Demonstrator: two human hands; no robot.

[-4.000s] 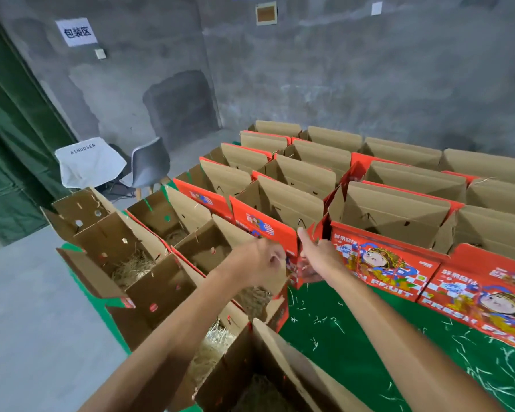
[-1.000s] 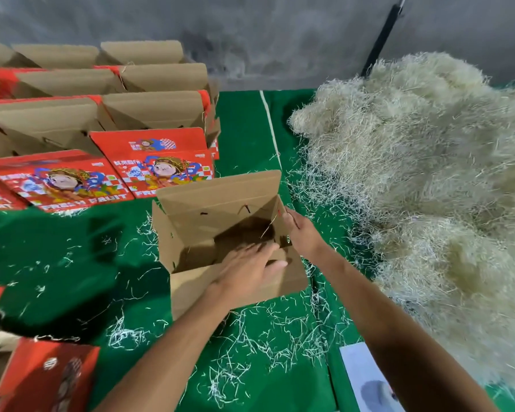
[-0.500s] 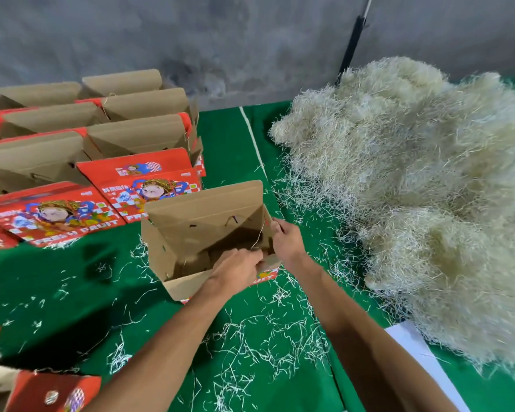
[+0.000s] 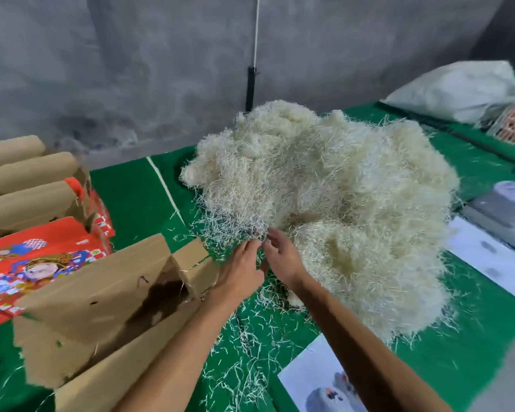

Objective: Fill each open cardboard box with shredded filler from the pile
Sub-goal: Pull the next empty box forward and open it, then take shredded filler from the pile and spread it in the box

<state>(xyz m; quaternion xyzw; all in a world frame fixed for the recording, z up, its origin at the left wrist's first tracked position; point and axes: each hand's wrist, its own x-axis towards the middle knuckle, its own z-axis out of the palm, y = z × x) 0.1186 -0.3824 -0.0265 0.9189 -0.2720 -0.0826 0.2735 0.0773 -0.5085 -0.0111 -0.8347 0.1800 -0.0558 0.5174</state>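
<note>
At pile (image 4: 324, 203) edge, left hand (image 4: 240, 273) and right hand (image 4: 281, 257) seemingly pinching strands, beside open box (image 4: 101, 307)

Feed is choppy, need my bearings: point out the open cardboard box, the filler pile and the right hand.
open cardboard box (image 4: 101, 295): head view, on its raised back flap.
filler pile (image 4: 339, 185): head view, on the middle of the heap.
right hand (image 4: 281, 257): head view, on the back of the hand.

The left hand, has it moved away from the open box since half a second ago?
Yes. The left hand was inside the open box; now it is out past the box's right edge, reaching the filler pile.
</note>
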